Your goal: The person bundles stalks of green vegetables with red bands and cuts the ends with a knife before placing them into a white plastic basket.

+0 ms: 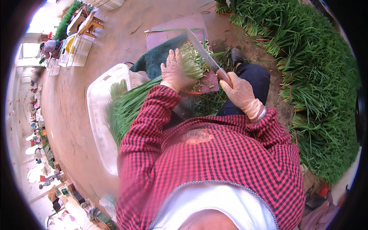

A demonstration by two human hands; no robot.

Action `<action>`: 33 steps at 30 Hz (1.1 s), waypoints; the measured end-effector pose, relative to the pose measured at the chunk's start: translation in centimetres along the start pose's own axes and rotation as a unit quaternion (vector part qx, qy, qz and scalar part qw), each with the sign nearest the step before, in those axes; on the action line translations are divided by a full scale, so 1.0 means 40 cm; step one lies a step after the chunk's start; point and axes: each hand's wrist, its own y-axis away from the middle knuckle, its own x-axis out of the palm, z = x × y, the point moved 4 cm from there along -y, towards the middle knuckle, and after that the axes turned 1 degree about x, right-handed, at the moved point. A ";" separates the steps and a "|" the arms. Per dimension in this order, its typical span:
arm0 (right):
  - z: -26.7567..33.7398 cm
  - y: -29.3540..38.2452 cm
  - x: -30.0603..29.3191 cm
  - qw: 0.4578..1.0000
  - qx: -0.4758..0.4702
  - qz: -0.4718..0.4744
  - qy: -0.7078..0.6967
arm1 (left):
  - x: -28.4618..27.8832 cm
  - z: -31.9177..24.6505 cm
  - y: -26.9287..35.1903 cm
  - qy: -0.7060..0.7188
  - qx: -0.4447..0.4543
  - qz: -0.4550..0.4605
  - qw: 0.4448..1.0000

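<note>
A thin glove covers my left hand (174, 72), which lies across a bunch of garlic chives (143, 92) and holds it on a pinkish board (178, 26). The pale stem ends (191, 64) point right, while the green leaves trail left over a white plastic crate (97, 120). My right hand (240, 90), also gloved, grips the wooden handle of a long knife (202, 51). Its blade slants up and left, above the board, just right of the stem ends. Cut stem pieces (205, 67) lie scattered beneath the blade. A dark green cloth (158, 54) is partly hidden behind my left hand.
Tied bunches of green chives (316, 86) are heaped along the right. My knee (253, 80) and shoe (237, 56) are close to the board. Farther left stand white baskets (76, 50), a wooden stool (90, 24) and a bent-over person (51, 47) on the brown floor (66, 115).
</note>
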 end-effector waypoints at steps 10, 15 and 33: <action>-0.030 -0.001 0.090 0.991 -0.028 0.067 0.117 | 0.015 0.017 -0.081 0.027 -0.089 0.135 0.986; -0.044 0.010 0.042 0.996 0.001 0.073 0.060 | 0.033 0.032 -0.080 0.031 -0.080 0.091 0.992; 0.031 -0.067 0.069 0.963 -0.015 0.174 0.205 | 0.042 0.030 -0.080 0.046 -0.058 0.067 0.995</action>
